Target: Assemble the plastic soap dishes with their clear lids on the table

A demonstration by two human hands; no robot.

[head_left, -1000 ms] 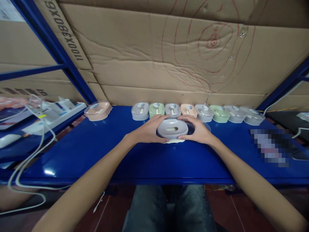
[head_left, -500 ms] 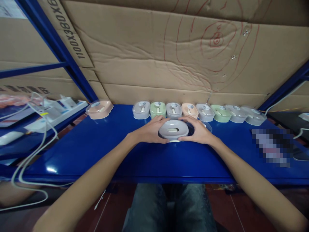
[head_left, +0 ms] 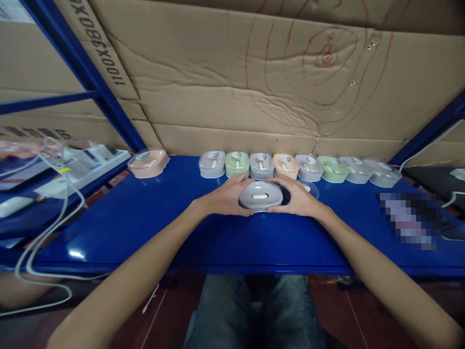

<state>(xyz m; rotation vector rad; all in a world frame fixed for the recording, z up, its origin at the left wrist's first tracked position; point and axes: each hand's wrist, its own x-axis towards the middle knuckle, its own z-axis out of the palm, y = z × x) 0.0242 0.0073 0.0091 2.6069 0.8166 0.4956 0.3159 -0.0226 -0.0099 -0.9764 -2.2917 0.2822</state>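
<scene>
Desk [head_left: 145, 228]: glossy blue painted metal, flat, with light glare near its front left corner; front edge straight, the person's jeans-clad knees showing below it.

Backing: corrugated cardboard [head_left: 225, 82], creased, brown, marked with red pen loops and printed black lettering at upper left. Blue steel frame posts [head_left: 90, 82] run diagonally at both sides.

Row [head_left: 296, 167] along the desk's back edge: eight small lidded cases, rounded-rectangular, smooth plastic with clear covers (grey, green, grey, peach, grey, green, grey, grey). One more peach case [head_left: 148, 163] sits apart toward the back left corner, its clear cover with a wavy rim.

Grey case [head_left: 260, 196]: matte grey plastic, oval with rounded corners, an oblong pale slot in its top. It sits on the desk at mid-width, just in front of the row. Left hand [head_left: 227, 198] clamps its left end, right hand [head_left: 298, 198] its right end, fingers curled over the top rim, thumbs at the near side. A clear lid [head_left: 310, 189] lies just behind the right hand, partly hidden.

Left of the desk: a lower shelf with a white power strip [head_left: 87, 162] and looping white cables [head_left: 43, 232]. Right part of the desk: a pixelated patch (contents cannot be told). Floor: dark red tile.
</scene>
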